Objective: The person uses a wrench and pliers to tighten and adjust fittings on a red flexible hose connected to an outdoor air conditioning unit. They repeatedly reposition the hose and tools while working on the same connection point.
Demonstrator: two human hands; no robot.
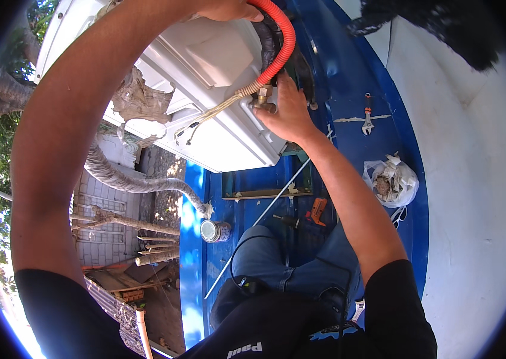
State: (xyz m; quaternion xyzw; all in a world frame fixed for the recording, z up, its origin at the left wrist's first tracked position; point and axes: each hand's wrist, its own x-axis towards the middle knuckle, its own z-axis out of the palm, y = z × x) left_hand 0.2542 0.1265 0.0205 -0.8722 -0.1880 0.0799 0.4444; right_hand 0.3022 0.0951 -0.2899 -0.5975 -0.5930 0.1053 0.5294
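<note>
A white metal unit (217, 137) sits tilted at the upper middle, with a red corrugated hose (283, 42) and a dark wrapped pipe (266, 45) at its side. My left hand (235, 10), partly cropped at the top, curls around the hose and pipe bundle. Below it, my right hand (286, 110) grips a brass fitting (265, 93) on the unit, fingers partly behind the pipe. Pale wires (208, 119) with dark ends dangle from the hose. Torn wrapping (139, 96) hangs from the unit's left side.
I sit on a blue metal surface (336, 78) holding an adjustable wrench (367, 119), a bag of scraps (393, 182), an orange-handled tool (318, 210), a can (216, 231) and a long rod (229, 263). A wrapped tube (133, 179), branches (157, 257) and a drop lie left; a white wall (468, 179) right.
</note>
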